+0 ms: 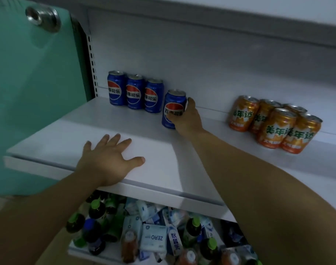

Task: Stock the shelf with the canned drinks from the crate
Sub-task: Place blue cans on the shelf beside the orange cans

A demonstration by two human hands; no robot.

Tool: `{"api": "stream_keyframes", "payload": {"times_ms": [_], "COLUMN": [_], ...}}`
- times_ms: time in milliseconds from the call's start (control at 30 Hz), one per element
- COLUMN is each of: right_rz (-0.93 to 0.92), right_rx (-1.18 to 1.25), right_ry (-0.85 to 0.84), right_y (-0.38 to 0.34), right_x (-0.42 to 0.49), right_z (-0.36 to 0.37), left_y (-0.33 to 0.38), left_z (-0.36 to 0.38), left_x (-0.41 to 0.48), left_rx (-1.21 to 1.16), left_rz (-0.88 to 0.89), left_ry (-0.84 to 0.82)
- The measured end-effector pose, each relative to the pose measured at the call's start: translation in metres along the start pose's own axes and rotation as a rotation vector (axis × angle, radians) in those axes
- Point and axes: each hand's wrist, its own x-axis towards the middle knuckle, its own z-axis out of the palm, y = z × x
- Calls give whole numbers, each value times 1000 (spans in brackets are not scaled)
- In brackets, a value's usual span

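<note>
Blue can (174,108) upright at the shelf (163,169), just right of the row of three blue cans (134,92) and slightly forward of it. The slot likely lies left and back. Right hand (188,119) wraps it from the far side, grip holding the can; left hand (108,161) lies flat, well forward of the row.

On the shelf (67,131), three cans (134,91) line the back left; a fourth can (174,101) stands just right and forward; perhaps five cans (276,127) cluster far right; bottles (97,207) lie below.
</note>
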Motion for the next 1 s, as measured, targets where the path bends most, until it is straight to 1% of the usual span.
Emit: {"api": "stream_keyframes", "payload": {"times_ms": [200,367,700,800,867,933,1000], "right_rz": [48,33,34,64,104,114,101], "right_rx": [-52,-103,-132,-157,-177,-278,-440], "right_ry": [31,58,97,57,-1,-67,-159], "right_y": [5,6,8,2,-5,-13,-19], "right_x": [30,46,59,53,43,26,1], "right_z": [13,25,32,29,21,2,-23], "left_y": [3,-1,-2,-4,-4,-3,-3], "left_z": [-1,1,3,5,4,2,-1], "left_x": [0,1,1,2,3,4,3], "left_rx": [-12,-18,-4,-5,-21,-26,-45], "left_rz": [8,14,20,22,14,14,26], "left_ry": [-10,11,36,33,19,4,1]}}
